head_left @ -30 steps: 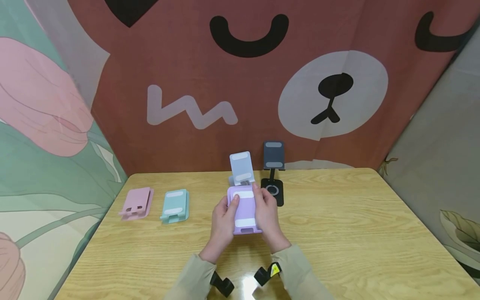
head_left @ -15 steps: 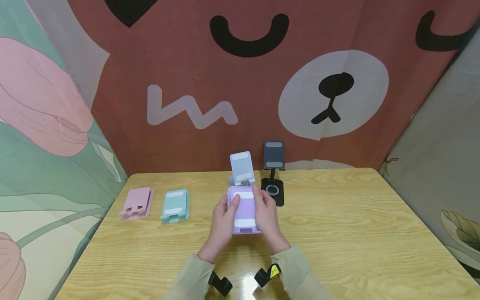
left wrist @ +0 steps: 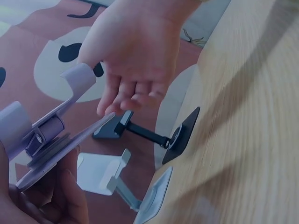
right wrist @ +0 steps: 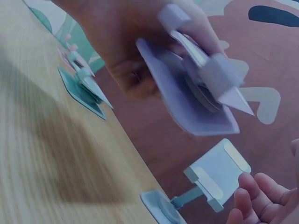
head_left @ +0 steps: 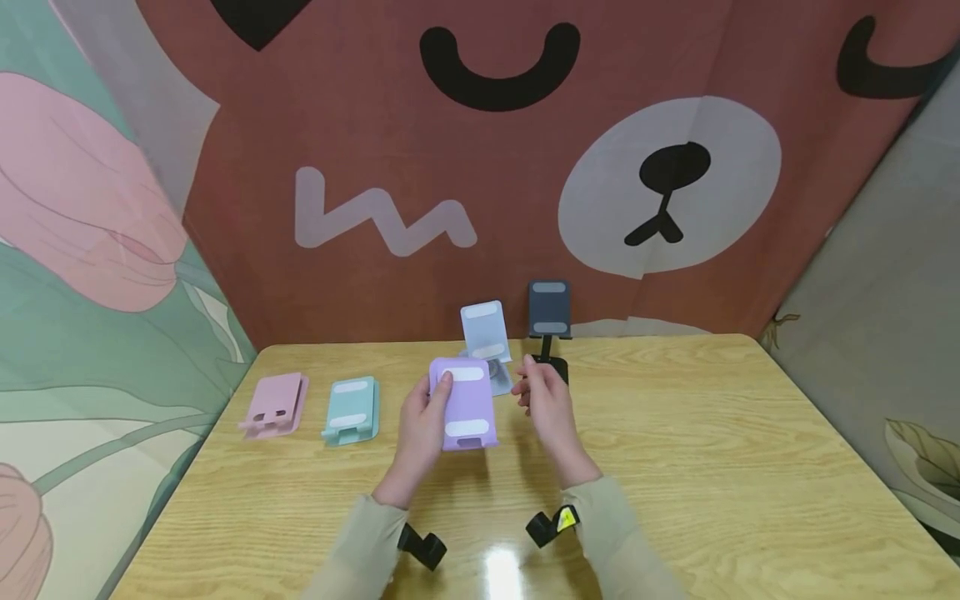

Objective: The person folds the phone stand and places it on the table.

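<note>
My left hand (head_left: 422,421) holds a purple folding phone stand (head_left: 468,400) above the table, thumb over its left edge and fingers behind it. Two white pads show on the stand's face. From the side, in the right wrist view, its flat base (right wrist: 175,100) and holder plate lie close together, folded around the hinge. My right hand (head_left: 553,412) is off the stand, just to its right, fingers loosely bent with nothing in them. A light blue phone stand (head_left: 486,327), unfolded, stands behind, partly covered by the purple one. My right hand covers part of an unfolded black phone stand (head_left: 550,305).
On the left of the wooden table (head_left: 705,467) lie a folded pink phone stand (head_left: 273,398) and a folded teal phone stand (head_left: 351,405). A printed bear curtain (head_left: 375,275) hangs right behind the back edge.
My right hand has let go of the purple phone stand and moved slightly right. The left hand has carried the stand left and a little up, uncovering more of the light blue stand.
</note>
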Demonstrator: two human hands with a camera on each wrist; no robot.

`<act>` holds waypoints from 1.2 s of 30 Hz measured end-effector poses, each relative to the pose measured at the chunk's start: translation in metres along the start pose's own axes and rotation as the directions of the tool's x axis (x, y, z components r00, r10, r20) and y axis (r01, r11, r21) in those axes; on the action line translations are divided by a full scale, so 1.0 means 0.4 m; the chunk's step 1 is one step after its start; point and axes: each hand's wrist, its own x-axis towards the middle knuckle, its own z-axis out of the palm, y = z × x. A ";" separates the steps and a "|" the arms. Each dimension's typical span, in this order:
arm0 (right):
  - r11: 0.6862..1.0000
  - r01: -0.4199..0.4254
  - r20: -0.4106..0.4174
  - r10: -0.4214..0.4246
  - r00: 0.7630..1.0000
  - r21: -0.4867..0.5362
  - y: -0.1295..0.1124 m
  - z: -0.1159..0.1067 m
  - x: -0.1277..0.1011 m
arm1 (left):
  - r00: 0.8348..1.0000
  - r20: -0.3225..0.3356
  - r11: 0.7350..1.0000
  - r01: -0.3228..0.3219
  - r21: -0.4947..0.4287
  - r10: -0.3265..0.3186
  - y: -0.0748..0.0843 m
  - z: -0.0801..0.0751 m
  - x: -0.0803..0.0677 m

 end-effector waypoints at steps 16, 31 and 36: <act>0.997 -0.038 0.020 0.039 0.999 -0.061 -0.010 -0.016 0.042 | 0.997 -0.066 0.996 0.031 0.081 -0.026 -0.028 -0.044 0.041; 0.984 0.021 0.083 -0.007 0.997 -0.175 -0.037 0.003 0.062 | 0.992 -0.017 0.956 0.121 0.269 -0.121 -0.083 -0.084 0.101; 0.979 0.055 0.112 -0.033 0.993 -0.196 -0.045 0.008 0.074 | 0.986 -0.008 0.935 0.159 0.316 -0.165 -0.101 -0.095 0.116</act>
